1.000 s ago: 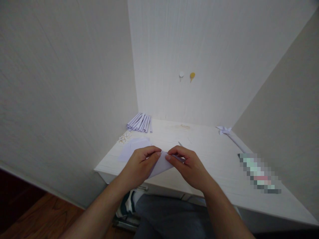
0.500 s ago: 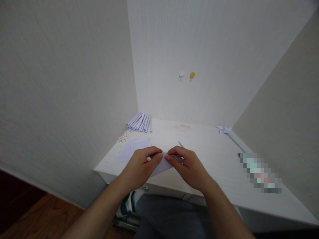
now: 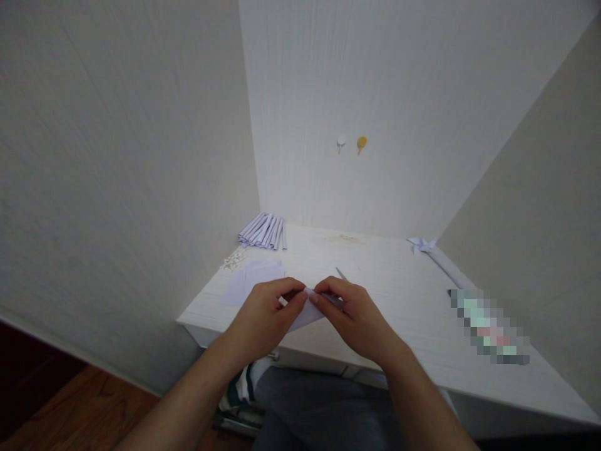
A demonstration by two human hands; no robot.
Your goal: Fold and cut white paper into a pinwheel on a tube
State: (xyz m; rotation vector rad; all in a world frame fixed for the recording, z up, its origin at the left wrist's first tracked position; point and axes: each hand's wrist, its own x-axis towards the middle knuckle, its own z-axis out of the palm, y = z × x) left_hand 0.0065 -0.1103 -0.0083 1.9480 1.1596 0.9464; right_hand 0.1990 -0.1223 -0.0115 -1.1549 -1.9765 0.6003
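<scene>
Above the desk's front edge, my left hand [image 3: 275, 308] and my right hand [image 3: 353, 311] pinch a pale sheet of paper [image 3: 307, 315] between thumbs and fingers. Their fingertips nearly meet at its upper edge, and part of the paper is hidden behind the fingers. A thin pointed blade or tip [image 3: 340, 274] shows just beyond my right hand; the rest of it is covered. Left of my left hand lie several flat paper sheets [image 3: 251, 279], overlapping on the white desk [image 3: 389, 294].
Rolled paper tubes [image 3: 263, 232] are bundled at the back left, with small whitish pieces [image 3: 233, 259] in front. A paper pinwheel [image 3: 422, 245] on a rolled stick lies at the right, near a blurred-out object [image 3: 488, 329]. Walls enclose three sides; two hooks [image 3: 361, 143] hang behind.
Both hands stay nearly in place, still pinching the paper. Its lower part has shifted slightly up and sits a little more behind my hands.
</scene>
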